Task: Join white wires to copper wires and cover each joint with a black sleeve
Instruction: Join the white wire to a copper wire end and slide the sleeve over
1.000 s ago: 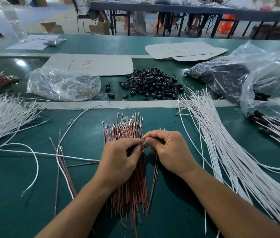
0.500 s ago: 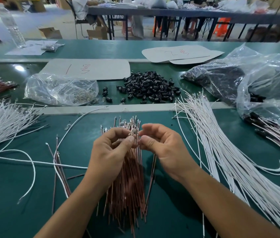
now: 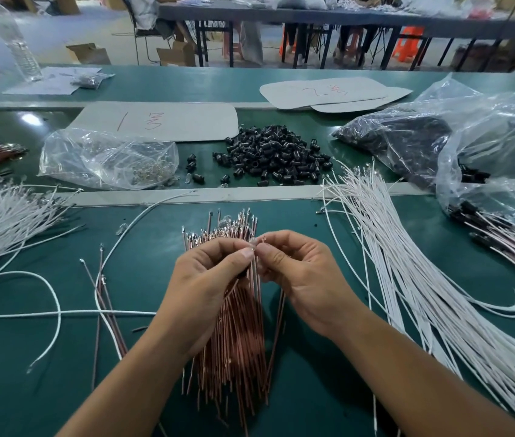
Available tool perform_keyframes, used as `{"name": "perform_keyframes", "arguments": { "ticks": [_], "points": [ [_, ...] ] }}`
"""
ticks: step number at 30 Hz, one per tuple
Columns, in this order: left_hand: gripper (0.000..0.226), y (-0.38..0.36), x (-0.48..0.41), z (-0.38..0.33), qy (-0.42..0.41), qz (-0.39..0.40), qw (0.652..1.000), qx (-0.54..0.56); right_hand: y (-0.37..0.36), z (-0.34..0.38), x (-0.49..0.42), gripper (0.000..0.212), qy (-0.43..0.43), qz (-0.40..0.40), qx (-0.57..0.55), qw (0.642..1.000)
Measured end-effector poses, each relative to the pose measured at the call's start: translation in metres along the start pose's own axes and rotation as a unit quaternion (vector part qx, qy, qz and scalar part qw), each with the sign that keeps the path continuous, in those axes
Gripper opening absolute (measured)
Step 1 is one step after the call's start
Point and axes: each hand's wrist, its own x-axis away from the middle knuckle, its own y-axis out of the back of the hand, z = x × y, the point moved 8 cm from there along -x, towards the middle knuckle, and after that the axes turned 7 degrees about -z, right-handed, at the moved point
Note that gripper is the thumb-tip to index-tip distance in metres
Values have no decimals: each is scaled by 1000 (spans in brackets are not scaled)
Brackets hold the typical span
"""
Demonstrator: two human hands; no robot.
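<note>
Pinched fingertips meet just above the heap: the left hand (image 3: 212, 288) closes thumb and forefinger on the top of a strand lifted from the copper wires (image 3: 237, 339), and the right hand (image 3: 303, 279) nips a tiny bright metal end (image 3: 264, 238) right beside it, the two pinches almost touching. Whether that end belongs to a white lead is too small to tell. The copper wires lie fanned on the green table (image 3: 142, 253) directly under both hands, the white wires (image 3: 423, 279) spread just to the right, and the black sleeves (image 3: 272, 156) are piled across the pale strip beyond. The step looks like mating two terminals, so it pays to hold both pinches close to the tips, line the ends up straight, and push along the axis, not at an angle. Loose neighbours from the bundle could snag, so lifting the chosen strand clear first seems wise. A sleeve needs fetching afterwards, which means one hand must carry the joint alone.
</note>
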Motion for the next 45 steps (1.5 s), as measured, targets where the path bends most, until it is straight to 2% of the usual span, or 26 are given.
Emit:
{"name": "perform_keyframes", "arguments": {
  "ticks": [5,10,13,18,23,29,38,42,45],
  "points": [
    [12,2,-1,-5,0,-20,999,40,-1,4,2,8,27,0,-7,1000],
    [11,-1,2,-5,6,-24,997,69,0,7,4,17,51,-37,-28,998],
    [12,1,1,-4,3,-34,997,68,3,9,4,18,73,-68,-2,995],
    [7,0,1,-1,-6,-43,996,72,-2,8,9,21,111,-40,34,992],
    [8,2,0,1,-6,-51,997,59,-1,10,11,22,117,-53,60,990],
    [15,5,-1,3,-4,-68,997,46,0,12,17,19,159,-89,145,973],
    [12,5,-2,2,-25,-52,998,24,-4,24,22,15,233,-99,219,942],
    [9,7,-3,1,-26,-27,999,-4,-4,21,20,14,215,-95,206,950],
    [8,10,-4,-2,-38,-20,996,-76,-1,18,17,19,172,-82,212,959]
  ]
}}
